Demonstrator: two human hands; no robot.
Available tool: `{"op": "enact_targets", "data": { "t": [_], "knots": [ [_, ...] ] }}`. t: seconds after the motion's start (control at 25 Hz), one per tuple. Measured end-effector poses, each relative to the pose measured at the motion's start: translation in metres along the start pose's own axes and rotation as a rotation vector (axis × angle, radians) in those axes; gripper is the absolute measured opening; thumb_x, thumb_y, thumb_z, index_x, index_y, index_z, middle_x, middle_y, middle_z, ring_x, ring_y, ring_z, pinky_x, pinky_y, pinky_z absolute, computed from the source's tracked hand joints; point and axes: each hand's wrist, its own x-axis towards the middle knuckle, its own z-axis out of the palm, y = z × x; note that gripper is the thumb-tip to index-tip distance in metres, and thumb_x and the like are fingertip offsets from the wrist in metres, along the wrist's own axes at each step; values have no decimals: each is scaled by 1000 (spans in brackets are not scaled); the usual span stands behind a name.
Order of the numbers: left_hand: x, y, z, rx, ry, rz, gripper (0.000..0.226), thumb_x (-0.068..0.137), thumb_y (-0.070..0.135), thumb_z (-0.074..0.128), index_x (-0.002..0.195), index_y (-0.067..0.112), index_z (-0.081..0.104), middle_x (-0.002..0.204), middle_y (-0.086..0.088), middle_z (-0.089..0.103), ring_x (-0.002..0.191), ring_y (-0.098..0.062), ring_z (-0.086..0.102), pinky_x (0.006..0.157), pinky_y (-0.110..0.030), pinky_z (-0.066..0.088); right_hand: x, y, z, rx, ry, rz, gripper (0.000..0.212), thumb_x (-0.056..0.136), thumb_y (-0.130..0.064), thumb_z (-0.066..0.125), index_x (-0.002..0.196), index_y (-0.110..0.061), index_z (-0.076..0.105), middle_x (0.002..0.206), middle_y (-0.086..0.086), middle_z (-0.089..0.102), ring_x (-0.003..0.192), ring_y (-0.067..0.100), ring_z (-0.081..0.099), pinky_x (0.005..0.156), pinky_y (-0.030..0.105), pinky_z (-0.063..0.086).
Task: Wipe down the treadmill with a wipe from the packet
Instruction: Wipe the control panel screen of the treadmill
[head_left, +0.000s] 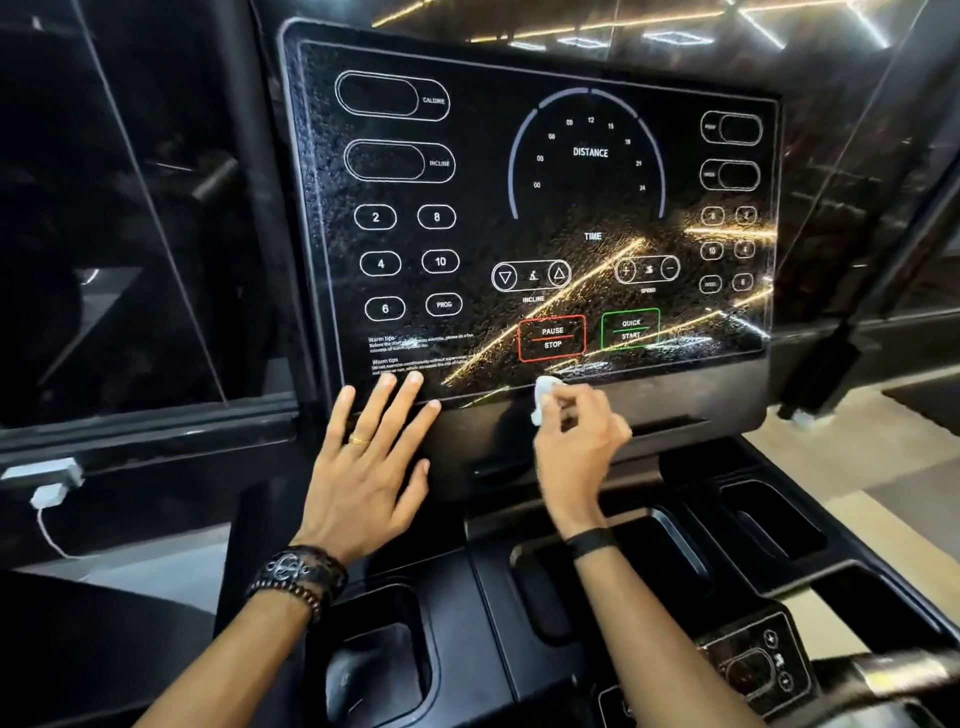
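Wipe (543, 396): small, soft, crumpled; at the console (545, 78) lower edge, below PAUSE/STOP.
Right hand (576, 436): my fingertips pinch it.
Left hand (363, 467): flat, fingers spread, braced on console.
Handling: probably light, limp; keep it bunched.

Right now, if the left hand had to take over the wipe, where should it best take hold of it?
Probably at the bunched top end of the white wipe, which sticks out above the right hand. Its lower part is pinched in that hand's fingers. The left hand, flat on the console, could come from the left.
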Motion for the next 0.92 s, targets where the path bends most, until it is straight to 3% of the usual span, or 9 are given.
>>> {"op": "enact_targets", "data": {
  "t": [0.2, 0.36, 0.52, 0.68, 0.8, 0.92],
  "knots": [
    [-1, -3, -6, -14, -32, 18, 59, 97, 35, 45, 152, 12, 44, 166, -11, 22, 155, -29, 17, 124, -56, 13, -44, -38, 13, 78, -300, -479, 24, 85, -6, 72, 86, -28, 63, 87, -14, 61, 81, 12, 60, 91, 39, 34],
    [-20, -10, -15, -15, -72, -18, 59, 97, 35, 46, 150, 11, 46, 166, -11, 21, 155, -29, 17, 123, -58, 16, -24, -36, 14, 114, -137, -176, 28, 85, -7, 72, 87, -32, 59, 81, -16, 56, 76, 13, 58, 90, 44, 36],
    [-31, -11, -20, -51, -56, -84, 60, 95, 35, 47, 147, 6, 48, 165, -15, 23, 153, -31, 20, 122, -57, 18, -60, -57, 20, 108, -356, -607, 30, 87, -3, 68, 93, -31, 58, 95, -14, 57, 83, 14, 61, 93, 40, 32],
    [-38, -21, -30, -129, -8, -280, 62, 90, 35, 53, 143, 2, 46, 161, -21, 25, 148, -40, 26, 122, -56, 19, -56, -68, 31, 116, -265, -384, 25, 90, -6, 68, 98, -29, 65, 99, -17, 59, 86, 13, 61, 92, 32, 29],
    [-46, -30, -35, -182, 8, -323, 66, 87, 35, 55, 142, 0, 42, 161, -22, 23, 146, -42, 28, 121, -57, 21, -85, -77, 35, 74, -470, -666, 21, 93, -11, 58, 101, -28, 69, 102, -15, 64, 97, 7, 60, 97, 38, 29],
    [-47, -29, -41, -226, 29, -363, 70, 82, 30, 58, 143, 0, 39, 160, -22, 25, 144, -41, 30, 119, -58, 24, -73, -84, 43, 125, -388, -526, 22, 90, -6, 64, 100, -26, 69, 100, -12, 65, 94, 7, 60, 94, 38, 30]
  ]
}}
